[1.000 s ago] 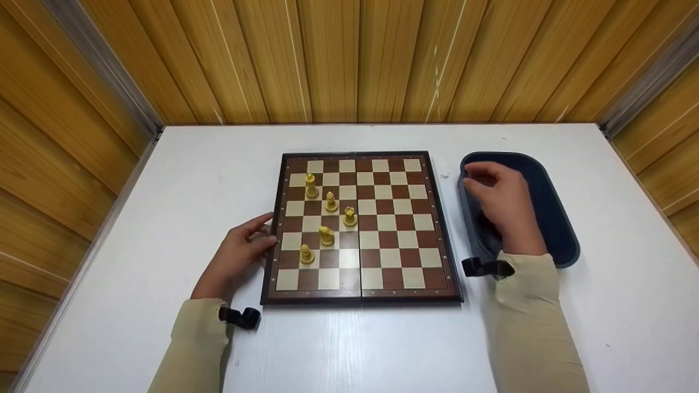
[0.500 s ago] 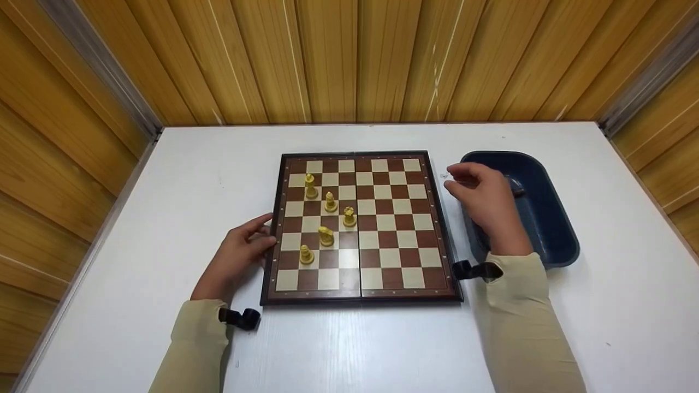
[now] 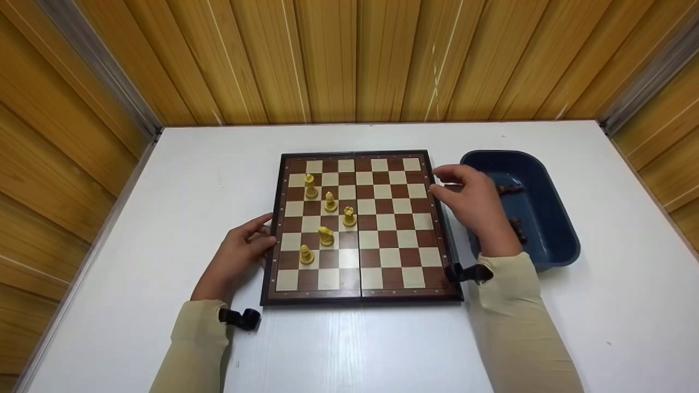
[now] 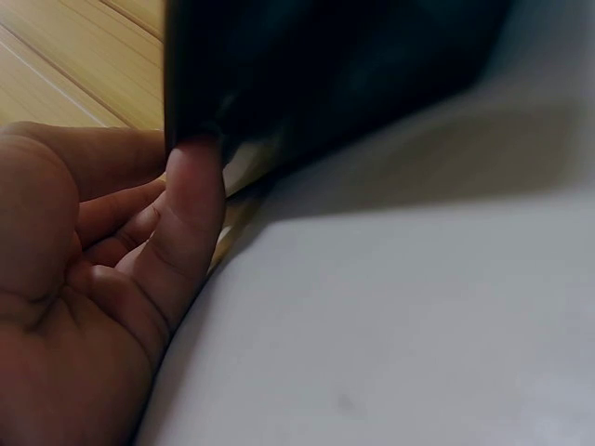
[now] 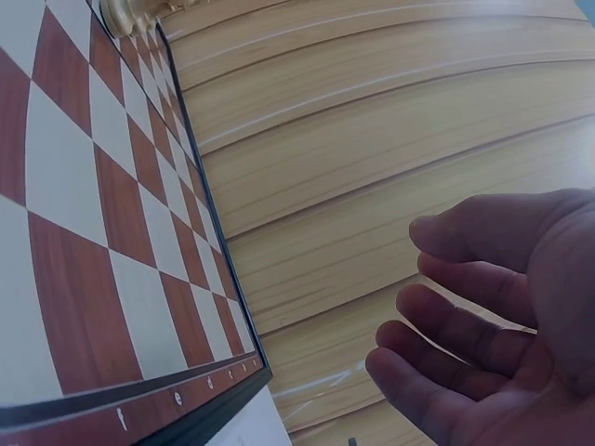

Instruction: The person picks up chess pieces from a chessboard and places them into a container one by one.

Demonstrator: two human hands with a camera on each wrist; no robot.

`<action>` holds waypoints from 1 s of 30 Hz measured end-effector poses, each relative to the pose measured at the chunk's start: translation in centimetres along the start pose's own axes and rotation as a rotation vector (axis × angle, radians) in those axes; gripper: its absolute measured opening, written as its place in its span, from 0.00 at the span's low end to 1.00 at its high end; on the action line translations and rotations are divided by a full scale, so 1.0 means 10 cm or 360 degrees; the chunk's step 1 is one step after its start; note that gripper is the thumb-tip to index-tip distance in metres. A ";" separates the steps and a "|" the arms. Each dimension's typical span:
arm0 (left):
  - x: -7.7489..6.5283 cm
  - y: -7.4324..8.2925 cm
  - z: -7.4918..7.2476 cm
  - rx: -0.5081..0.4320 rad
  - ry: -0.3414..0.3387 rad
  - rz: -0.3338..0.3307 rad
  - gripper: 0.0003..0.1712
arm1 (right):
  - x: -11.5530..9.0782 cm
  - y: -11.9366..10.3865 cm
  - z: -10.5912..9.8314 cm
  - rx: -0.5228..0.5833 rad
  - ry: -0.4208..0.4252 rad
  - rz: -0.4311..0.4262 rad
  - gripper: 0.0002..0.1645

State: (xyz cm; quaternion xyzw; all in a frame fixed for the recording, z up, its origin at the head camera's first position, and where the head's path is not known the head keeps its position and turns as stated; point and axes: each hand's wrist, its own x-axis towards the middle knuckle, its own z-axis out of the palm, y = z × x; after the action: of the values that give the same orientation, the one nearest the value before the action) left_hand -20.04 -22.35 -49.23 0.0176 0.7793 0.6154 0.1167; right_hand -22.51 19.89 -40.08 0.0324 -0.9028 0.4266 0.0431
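Observation:
A brown-and-cream chessboard [image 3: 397, 221] lies on the white table, with several gold chess pieces standing on its left half. Among them are a knight [image 3: 326, 236] and a crowned piece [image 3: 349, 217]. At the board's left edge, my left hand [image 3: 235, 256] touches the rim with thumb and index finger; the left wrist view has the thumb [image 4: 193, 190] against the dark side of the board. My right hand [image 3: 474, 204] hovers by the board's right edge. Its fingers are loosely bent and apart from the thumb in the right wrist view, holding nothing.
To the right stands a dark blue tub [image 3: 565, 240] with several dark chess pieces [image 3: 509, 189] inside, partly hidden by my right forearm. Wood-patterned panels [image 3: 327, 60] rise behind the white table [image 3: 218, 164].
My right hand has moved left from over the tub to the board's right edge, uncovering dark pieces in the tub. My left hand and the gold pieces have stayed put.

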 end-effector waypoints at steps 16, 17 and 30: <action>0.01 -0.04 0.00 -0.0033 0.0014 -0.0014 0.32 | -0.02 -0.07 0.16 -0.0019 -0.0080 -0.0067 0.22; 0.01 -0.03 0.01 -0.0045 0.0010 -0.0019 0.32 | -0.03 -0.08 0.17 -0.0020 -0.0086 -0.0062 0.22; 0.00 -0.01 0.00 -0.0018 -0.0008 -0.0015 0.32 | -0.02 -0.12 0.29 -0.0046 -0.0115 -0.0134 0.22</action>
State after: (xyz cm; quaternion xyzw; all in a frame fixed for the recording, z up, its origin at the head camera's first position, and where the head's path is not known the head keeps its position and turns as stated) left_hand -20.04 -22.35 -49.35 0.0147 0.7756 0.6192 0.1217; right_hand -22.32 16.88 -41.04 0.0852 -0.9077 0.4099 0.0290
